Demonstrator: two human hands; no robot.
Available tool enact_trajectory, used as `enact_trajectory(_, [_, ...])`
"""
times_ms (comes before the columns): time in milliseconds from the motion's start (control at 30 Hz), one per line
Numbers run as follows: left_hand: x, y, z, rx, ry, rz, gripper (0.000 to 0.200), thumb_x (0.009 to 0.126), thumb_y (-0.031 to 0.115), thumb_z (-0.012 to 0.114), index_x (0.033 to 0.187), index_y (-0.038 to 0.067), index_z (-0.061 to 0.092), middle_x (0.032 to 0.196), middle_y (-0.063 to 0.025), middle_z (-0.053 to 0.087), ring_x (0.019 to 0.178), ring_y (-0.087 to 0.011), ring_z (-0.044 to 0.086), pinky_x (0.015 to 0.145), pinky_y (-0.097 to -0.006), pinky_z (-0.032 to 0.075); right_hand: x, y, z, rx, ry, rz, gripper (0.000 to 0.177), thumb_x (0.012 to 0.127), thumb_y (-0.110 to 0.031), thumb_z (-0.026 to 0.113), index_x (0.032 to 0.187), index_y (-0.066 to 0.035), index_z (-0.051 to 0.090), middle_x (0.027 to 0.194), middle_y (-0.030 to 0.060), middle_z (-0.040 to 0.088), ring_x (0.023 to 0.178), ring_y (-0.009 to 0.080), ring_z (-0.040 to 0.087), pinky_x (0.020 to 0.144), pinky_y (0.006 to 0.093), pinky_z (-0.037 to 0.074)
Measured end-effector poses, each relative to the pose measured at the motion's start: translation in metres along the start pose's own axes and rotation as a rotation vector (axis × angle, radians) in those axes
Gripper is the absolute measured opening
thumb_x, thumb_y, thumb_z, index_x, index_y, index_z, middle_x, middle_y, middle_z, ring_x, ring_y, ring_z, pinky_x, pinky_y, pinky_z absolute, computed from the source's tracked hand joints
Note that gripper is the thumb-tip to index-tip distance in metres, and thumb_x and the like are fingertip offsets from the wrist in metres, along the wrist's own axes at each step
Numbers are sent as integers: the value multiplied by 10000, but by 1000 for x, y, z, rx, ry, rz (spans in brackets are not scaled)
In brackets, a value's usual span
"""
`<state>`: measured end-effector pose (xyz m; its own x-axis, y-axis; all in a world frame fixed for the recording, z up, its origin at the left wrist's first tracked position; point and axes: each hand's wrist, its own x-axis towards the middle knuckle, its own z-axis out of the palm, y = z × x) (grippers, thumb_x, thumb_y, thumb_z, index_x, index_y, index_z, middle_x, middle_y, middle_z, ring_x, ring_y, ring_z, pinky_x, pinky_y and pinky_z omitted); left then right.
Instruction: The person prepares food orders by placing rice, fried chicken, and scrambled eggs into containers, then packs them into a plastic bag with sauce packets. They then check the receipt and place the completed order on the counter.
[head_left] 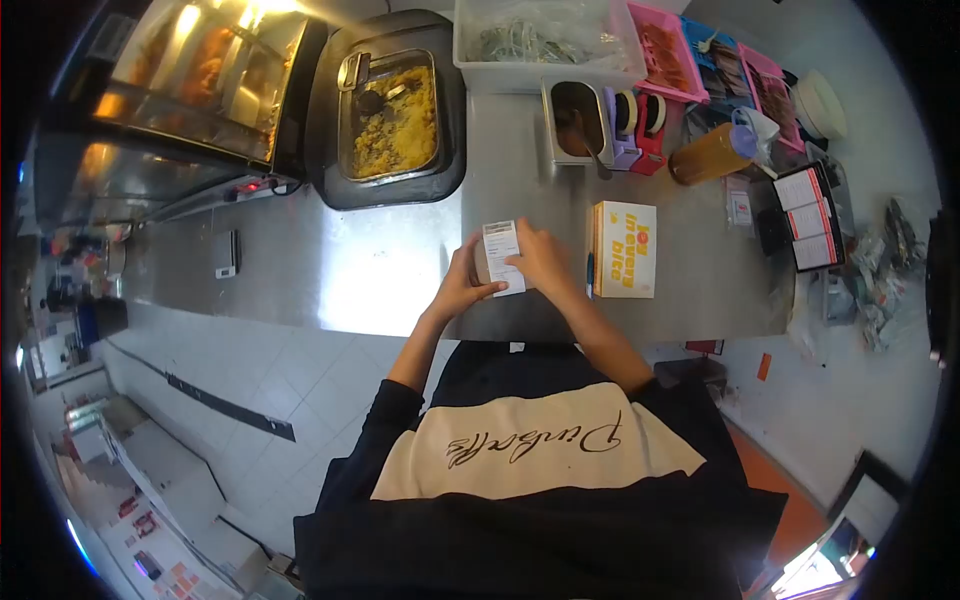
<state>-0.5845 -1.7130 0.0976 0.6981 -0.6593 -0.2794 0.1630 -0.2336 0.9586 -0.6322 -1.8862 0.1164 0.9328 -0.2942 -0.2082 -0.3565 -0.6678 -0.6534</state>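
A printed paper receipt point(501, 245) is held between my two hands just above the steel counter. My left hand point(462, 283) grips its left edge, with the thumb along the lower part. On the other side, my right hand point(541, 258) has its fingers closed on the right edge, the thumb lying across the print. Right of my right hand stands a white and yellow cardboard box point(630, 250) with "joy in every bite" on it. A thin dark-blue object, perhaps a pen, lies against the box's left side.
On the steel counter point(400, 270), a tray of yellow rice point(405, 125) sits beside a lit glass food warmer point(200, 75). Behind are a steel sauce pan point(575, 105), two tape dispensers point(640, 135), a sauce bottle point(710, 155) and a clear plastic bin point(545, 75).
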Motion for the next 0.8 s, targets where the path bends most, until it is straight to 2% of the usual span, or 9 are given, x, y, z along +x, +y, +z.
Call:
enact_trajectory(67, [-4, 14, 7, -157, 65, -101, 724, 859, 181, 646, 1433, 63, 223, 1389, -245, 271, 1223, -338, 406, 958, -387, 421, -15, 32, 0, -6, 152, -23, 451, 788, -332, 667, 1055, -20, 481, 998, 187, 593, 774, 344, 634, 604, 426, 518])
enact_trajectory(167, [12, -48, 5, 229, 86, 26, 589, 963, 292, 456, 1439, 47, 209, 1417, -236, 241, 1268, -320, 350, 1037, -384, 319, -26, 42, 21, 541, -201, 329, 490, 865, -377, 584, 1163, -8, 457, 998, 176, 580, 720, 275, 636, 479, 365, 528])
enact_trajectory(200, [14, -45, 10, 235, 96, 70, 564, 996, 385, 292, 1441, 46, 218, 1392, -213, 284, 1280, -301, 335, 1071, -368, 256, -32, 42, 35, 504, -30, 298, 520, 908, -402, 514, 1230, -2, 429, 985, 167, 577, 706, 223, 625, 397, 305, 508])
enact_trajectory(333, [15, 19, 38, 147, 103, 67, 555, 999, 397, 253, 1437, 56, 255, 1293, -196, 384, 1238, -297, 372, 1050, -355, 279, -56, 37, -6, 488, 129, 281, 446, 924, -385, 494, 1187, -25, 471, 1015, 154, 590, 744, 271, 631, 536, 362, 520])
enact_trajectory(400, [22, 42, 71, 193, 46, 164, 557, 992, 394, 296, 1432, 53, 265, 1285, -198, 390, 1221, -294, 384, 1037, -355, 293, -77, 49, -30, 240, 501, 80, 431, 920, -387, 503, 1167, -35, 482, 1023, 166, 587, 781, 310, 625, 641, 406, 519])
enact_trajectory(500, [45, 60, 132, 219, -44, 260, 564, 976, 379, 378, 1420, 43, 284, 1271, -202, 401, 1195, -290, 402, 1013, -358, 316, -108, 51, -100, 148, 587, 378, 435, 900, -391, 540, 1145, -36, 488, 1033, 193, 578, 840, 355, 605, 759, 433, 485])
enact_trajectory(633, [86, 25, 203, 366, -39, 162, 576, 914, 327, 544, 1343, -18, 374, 1177, -233, 468, 1022, -297, 468, 906, -373, 378, -106, 162, -85, 112, 613, 222, 488, 859, -371, 616, 1195, -37, 495, 1048, 172, 587, 796, 319, 617, 723, 390, 497])
enact_trajectory(733, [88, 20, 221, 514, 282, 189, 610, 867, 317, 590, 1287, -75, 384, 1142, -274, 462, 1098, -330, 451, 945, -417, 354, -152, 193, -161, 463, 592, 124, 436, 853, -341, 634, 1152, -37, 542, 983, 150, 618, 762, 272, 625, 703, 354, 500])
enact_trajectory(800, [83, 55, 233, 889, 450, 524, 682, 839, 250, 616, 1342, -77, 292, 1198, -296, 415, 1156, -374, 384, 971, -434, 335, -205, 266, -214, 484, 842, 204, 342, 865, -310, 628, 1064, -33, 597, 894, 130, 639, 741, 232, 627, 684, 320, 498])
